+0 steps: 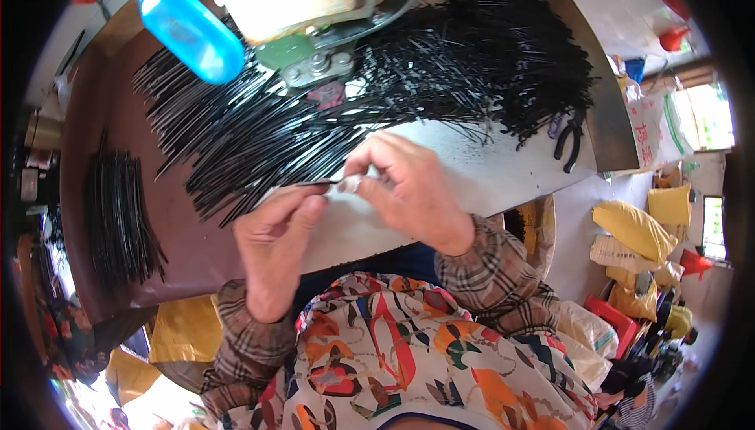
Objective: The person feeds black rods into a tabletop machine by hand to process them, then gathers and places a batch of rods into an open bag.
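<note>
Both of my hands meet over the near part of the table, pinching at one thin black strip. My left hand is closed on its left part, thumb against the fingers. My right hand pinches close by at the other end, which its fingers partly hide. Something whitish covers a fingertip of that hand. Just beyond, a wide spread of similar black strips fans across the table. A separate bundle of black strips lies at the far left.
Above the strips stands a machine with a metal fitting, a blue bottle at its left. A dense black heap covers the far right of the table, near black-handled pliers. Yellow packages are piled on the right.
</note>
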Available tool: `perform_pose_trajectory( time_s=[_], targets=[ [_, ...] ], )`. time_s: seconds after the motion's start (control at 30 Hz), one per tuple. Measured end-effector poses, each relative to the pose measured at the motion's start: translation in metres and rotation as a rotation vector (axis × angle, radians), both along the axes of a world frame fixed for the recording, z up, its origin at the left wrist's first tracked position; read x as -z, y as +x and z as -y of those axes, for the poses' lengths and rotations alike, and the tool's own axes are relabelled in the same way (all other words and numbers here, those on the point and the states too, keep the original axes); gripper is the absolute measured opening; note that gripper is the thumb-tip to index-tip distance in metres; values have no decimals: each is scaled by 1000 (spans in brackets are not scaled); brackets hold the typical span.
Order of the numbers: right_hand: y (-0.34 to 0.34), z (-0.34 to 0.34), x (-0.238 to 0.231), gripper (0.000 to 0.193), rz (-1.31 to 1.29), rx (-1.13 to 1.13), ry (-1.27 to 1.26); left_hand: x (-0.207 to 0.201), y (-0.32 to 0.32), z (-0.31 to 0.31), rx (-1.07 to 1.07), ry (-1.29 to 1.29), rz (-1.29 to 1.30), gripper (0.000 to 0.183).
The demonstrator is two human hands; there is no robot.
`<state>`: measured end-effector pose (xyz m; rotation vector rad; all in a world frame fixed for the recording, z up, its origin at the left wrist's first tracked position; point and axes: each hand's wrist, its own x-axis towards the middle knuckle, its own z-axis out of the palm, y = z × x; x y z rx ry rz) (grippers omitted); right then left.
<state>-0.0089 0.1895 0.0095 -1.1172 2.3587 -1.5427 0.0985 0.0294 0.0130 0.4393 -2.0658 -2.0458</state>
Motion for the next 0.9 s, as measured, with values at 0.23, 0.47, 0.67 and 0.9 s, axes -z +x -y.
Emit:
perform_pose_trajectory(
  time_s=[0.23, 0.47, 0.67, 0.9],
  targets=[
    [7, -17, 3, 15, 250, 118, -76, 14, -22, -37, 6, 395, -96, 10],
    [-42, -62, 5, 14, -47, 528, 67, 7, -20, -30, -90, 279, -127, 18],
    [-72, -70, 11, 9, -284, 555, 387, 12, -15, -27, -106, 204, -28, 26],
    [-71, -84, -15, 5, -364, 512, 473, 4, -7, -11, -123, 95, -25, 24]
  ],
)
